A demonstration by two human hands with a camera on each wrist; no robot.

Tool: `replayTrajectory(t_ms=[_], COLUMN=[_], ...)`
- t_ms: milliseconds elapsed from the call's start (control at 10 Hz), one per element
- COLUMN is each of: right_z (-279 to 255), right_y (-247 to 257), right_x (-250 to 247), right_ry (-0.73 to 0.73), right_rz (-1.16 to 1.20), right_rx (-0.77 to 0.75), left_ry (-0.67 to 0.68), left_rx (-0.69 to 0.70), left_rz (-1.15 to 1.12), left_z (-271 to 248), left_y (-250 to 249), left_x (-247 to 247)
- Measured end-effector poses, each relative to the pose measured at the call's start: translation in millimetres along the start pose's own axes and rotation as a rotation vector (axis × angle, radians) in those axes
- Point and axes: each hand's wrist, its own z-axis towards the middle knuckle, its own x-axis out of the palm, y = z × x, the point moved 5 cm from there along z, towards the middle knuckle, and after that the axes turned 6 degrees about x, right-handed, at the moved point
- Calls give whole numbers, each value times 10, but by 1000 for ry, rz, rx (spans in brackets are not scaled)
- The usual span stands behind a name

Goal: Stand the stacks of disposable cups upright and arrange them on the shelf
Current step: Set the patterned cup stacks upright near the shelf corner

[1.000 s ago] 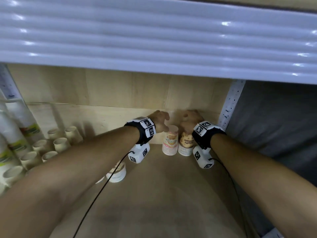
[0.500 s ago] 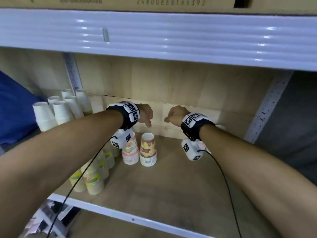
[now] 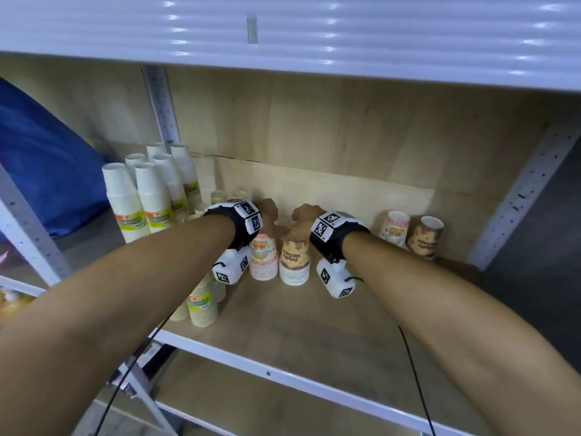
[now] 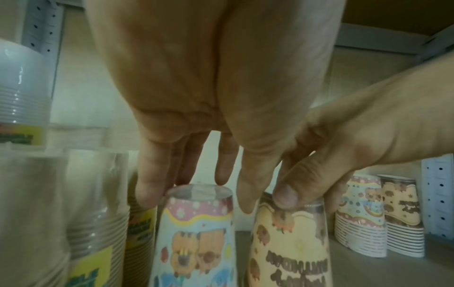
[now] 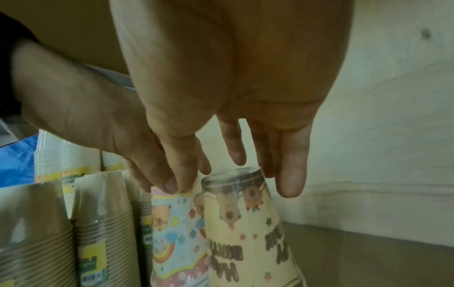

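Two wrapped stacks of printed cups stand mouth-down, side by side, mid-shelf. My left hand (image 3: 269,219) reaches down over the pink-and-blue stack (image 3: 264,262) and pinches its top between thumb and fingers (image 4: 150,194). My right hand (image 3: 298,224) holds the top of the brown-and-cream stack (image 3: 294,263) the same way; in the left wrist view its thumb presses the stack's rim. In the right wrist view my right hand's fingers (image 5: 290,182) hang over that stack (image 5: 245,223). Two more printed stacks (image 3: 410,232) stand at the back right.
Tall white cup stacks (image 3: 147,196) stand at the back left, with beige wrapped stacks (image 3: 202,305) at the front left. The wooden shelf (image 3: 314,335) has a white front rail, a perforated post at each side and another shelf close overhead.
My hands left the printed pair at the back right and moved left. Half a second ago they hovered above the middle pair; now they have come down onto its tops.
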Motion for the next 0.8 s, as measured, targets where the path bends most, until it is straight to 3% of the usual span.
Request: replayTrajectory(t_ms=[400, 500, 800], right_z=[133, 137, 108], right_y=[-29, -28, -423], right_x=[125, 112, -178], right_ry=[-44, 16, 33], right_rz=[-57, -63, -99], right_rx=[30, 39, 86], left_ry=[-19, -52, -103], left_rx=[6, 34, 112], left_rz=[-110, -122, -94], left_z=[-38, -28, 71], left_y=[-20, -89, -559], left_x=[44, -6, -238])
